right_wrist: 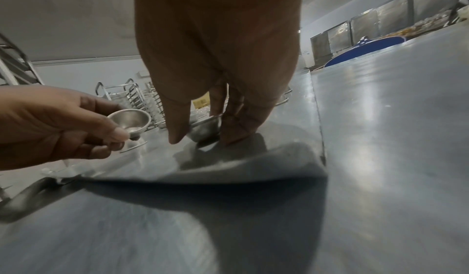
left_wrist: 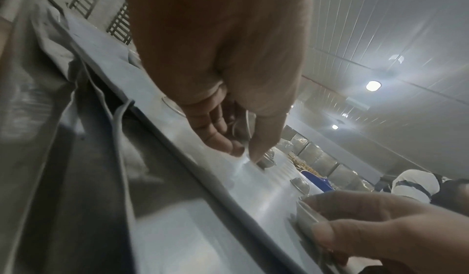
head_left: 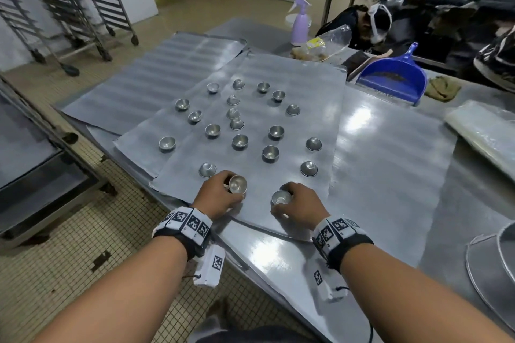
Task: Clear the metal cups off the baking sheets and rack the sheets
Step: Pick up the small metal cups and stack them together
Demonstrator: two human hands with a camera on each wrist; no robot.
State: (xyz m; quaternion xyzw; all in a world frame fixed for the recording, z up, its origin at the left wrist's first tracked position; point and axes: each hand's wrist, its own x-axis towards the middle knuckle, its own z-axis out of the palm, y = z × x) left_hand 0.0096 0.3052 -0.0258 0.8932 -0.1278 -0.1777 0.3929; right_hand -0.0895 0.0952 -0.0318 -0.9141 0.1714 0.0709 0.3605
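A metal cup [head_left: 237,184] is held tilted in the left hand [head_left: 220,193], while a second cup [head_left: 281,198] is pinched by the right hand [head_left: 299,203] on the top baking sheet [head_left: 306,86] (other cups remain scattered there), near its front edge
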